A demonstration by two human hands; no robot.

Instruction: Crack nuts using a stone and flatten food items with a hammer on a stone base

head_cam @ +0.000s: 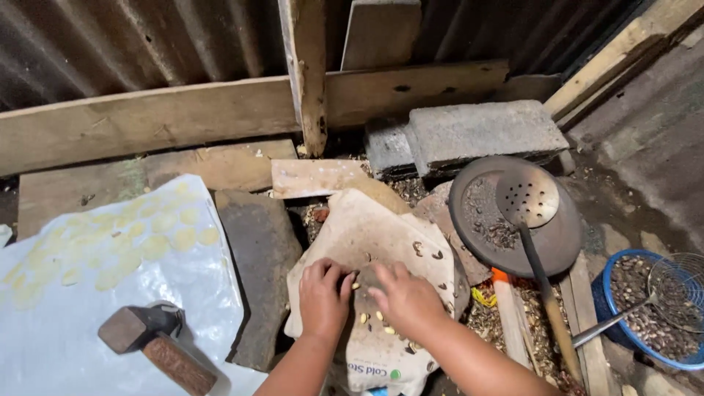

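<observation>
My left hand (pixel 323 295) and my right hand (pixel 402 297) rest side by side on a worn beige sack (pixel 367 231) spread over a flat stone. Small pale kernels (pixel 364 317) and dark shell bits (pixel 437 255) lie scattered on the sack around my fingers. The fingers of both hands are bent down onto the kernels. Whether either hand has pinched one up is hidden. A hammer (pixel 156 346) with a wooden handle lies on white plastic sheeting to the left of my left hand.
Flattened yellowish discs (pixel 158 246) cover the white plastic sheet (pixel 66 323) at left. A round dark pan (pixel 561 242) holds a perforated ladle (pixel 528 196) at right. A blue bowl (pixel 612 275) of dark nuts carries a wire skimmer (pixel 678 290). Concrete blocks (pixel 477 132) and planks back the corrugated wall.
</observation>
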